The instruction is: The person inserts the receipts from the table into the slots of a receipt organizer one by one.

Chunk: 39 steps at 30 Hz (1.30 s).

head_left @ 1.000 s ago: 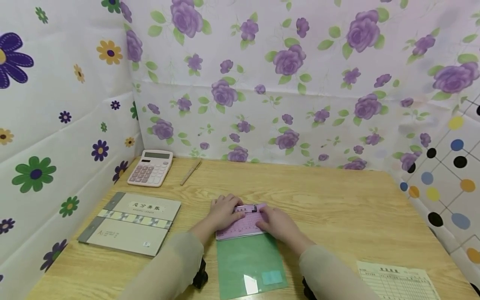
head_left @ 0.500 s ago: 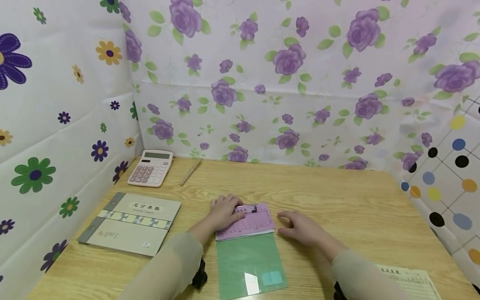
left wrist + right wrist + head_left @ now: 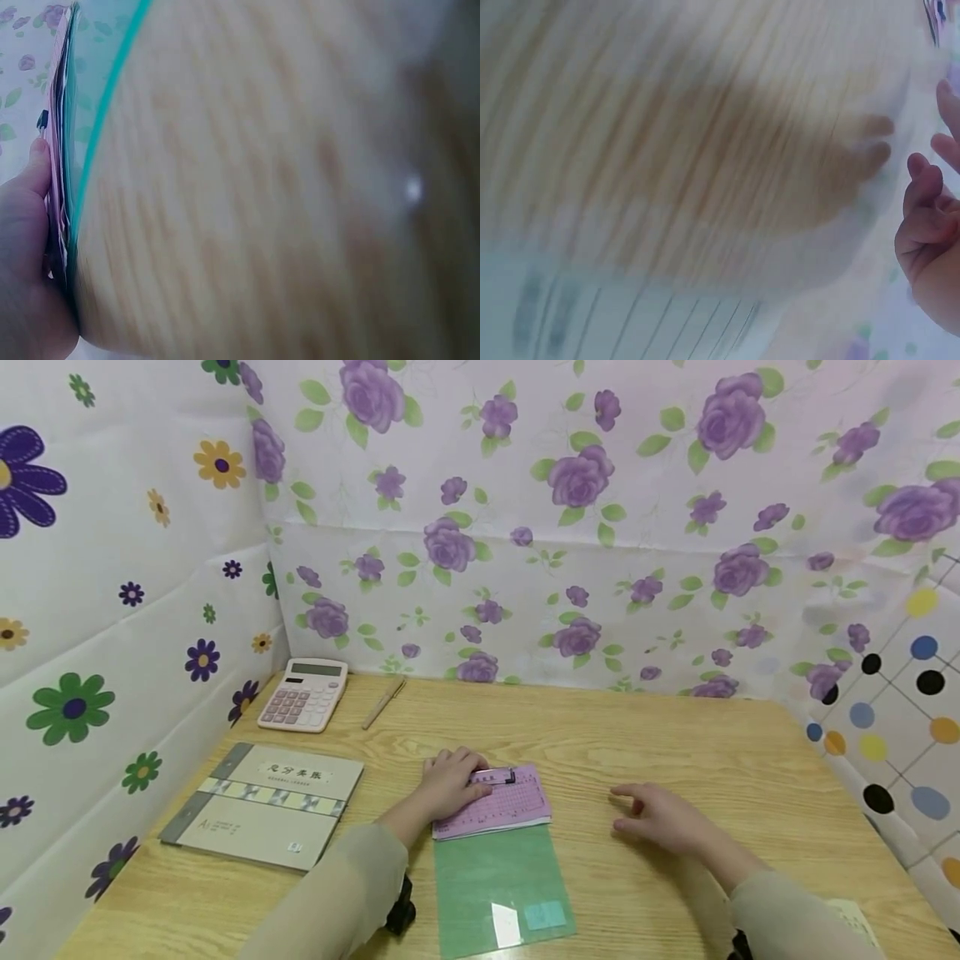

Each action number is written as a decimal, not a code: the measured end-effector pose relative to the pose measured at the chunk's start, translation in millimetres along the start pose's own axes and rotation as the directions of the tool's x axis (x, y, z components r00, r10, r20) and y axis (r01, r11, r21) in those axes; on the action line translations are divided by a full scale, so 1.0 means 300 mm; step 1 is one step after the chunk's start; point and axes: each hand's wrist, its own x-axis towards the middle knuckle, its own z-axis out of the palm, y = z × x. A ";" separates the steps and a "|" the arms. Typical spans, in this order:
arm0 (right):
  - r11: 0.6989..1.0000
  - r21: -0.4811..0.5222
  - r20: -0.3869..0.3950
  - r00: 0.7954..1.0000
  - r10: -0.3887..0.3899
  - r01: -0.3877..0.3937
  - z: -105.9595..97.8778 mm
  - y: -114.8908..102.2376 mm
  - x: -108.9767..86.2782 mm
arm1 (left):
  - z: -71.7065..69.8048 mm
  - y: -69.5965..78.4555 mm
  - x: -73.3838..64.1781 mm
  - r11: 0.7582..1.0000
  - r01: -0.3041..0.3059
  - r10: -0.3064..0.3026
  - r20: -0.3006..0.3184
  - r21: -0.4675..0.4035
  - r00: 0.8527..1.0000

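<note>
A translucent green clipboard (image 3: pixel 495 885) lies on the table with a pink printed form pad (image 3: pixel 502 802) under its metal clip (image 3: pixel 495 776). My left hand (image 3: pixel 447 789) grips the clipboard's upper left, its thumb on the pad beside the clip. From the left wrist view, the clipboard (image 3: pixel 81 161) is edge-on and the left hand (image 3: pixel 28 225) is at its side. My right hand (image 3: pixel 663 818) hovers over the wood to the right, fingers loosely bent around nothing. In the right wrist view, the right hand (image 3: pixel 934 217) also holds nothing, its shadow falling on the table.
A grey general ledger book (image 3: pixel 270 810) lies at the left. Behind it are a pink calculator (image 3: pixel 303 697) and a brown pen (image 3: pixel 383 702). A pale printed form (image 3: pixel 851 914) shows at the lower right, mostly behind the right sleeve. Flowered cloth (image 3: pixel 525 593) borders the table (image 3: pixel 637 735).
My right hand has let go of the pink pad's right side and moved away to the right, its forearm now covering more of the pale form. The left hand stays in place.
</note>
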 end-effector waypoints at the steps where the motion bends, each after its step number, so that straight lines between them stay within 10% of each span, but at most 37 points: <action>1: 1.000 -0.012 0.000 1.000 -0.002 0.002 -0.007 0.014 -0.011 | -0.001 0.000 0.000 1.000 -0.001 0.001 0.003 0.001 1.000; 28: 0.982 -0.065 0.116 0.976 0.182 -0.175 -0.217 0.372 -0.330 | 0.000 -0.003 0.001 1.000 -0.004 0.004 0.024 0.013 1.000; 39: 0.962 -0.124 0.140 0.956 0.258 -0.241 -0.204 0.454 -0.384 | 0.001 -0.008 0.000 1.000 -0.002 0.001 0.020 0.023 1.000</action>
